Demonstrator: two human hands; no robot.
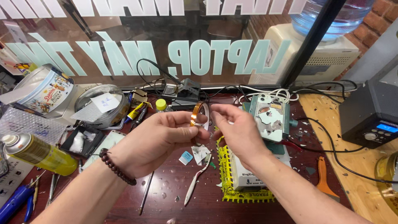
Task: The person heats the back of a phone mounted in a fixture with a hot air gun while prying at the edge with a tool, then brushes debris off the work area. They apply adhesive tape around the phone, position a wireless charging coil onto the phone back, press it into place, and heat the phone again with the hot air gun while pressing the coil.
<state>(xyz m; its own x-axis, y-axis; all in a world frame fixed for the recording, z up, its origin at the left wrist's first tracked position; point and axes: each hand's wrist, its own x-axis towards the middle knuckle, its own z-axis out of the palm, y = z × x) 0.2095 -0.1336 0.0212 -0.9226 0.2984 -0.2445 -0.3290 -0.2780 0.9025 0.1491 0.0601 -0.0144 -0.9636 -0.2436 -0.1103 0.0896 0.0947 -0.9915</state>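
Observation:
My left hand (159,139) holds a small roll of amber tape (196,113) upright between thumb and fingers, above the dark red workbench. My right hand (236,128) is beside it on the right, its fingertips pinching at the roll's edge where a clear strip hangs. A beaded bracelet (116,166) circles my left wrist. To the right of my right hand, an opened phone back (269,116) lies in a teal holder.
White tweezers (195,179) and a thin metal tool (146,198) lie below the hands. A yellow spray can (39,154) and round tins (101,103) sit left. An orange-handled scraper (323,177), black cables and a dark device (369,114) stand right. A glass pane rises behind.

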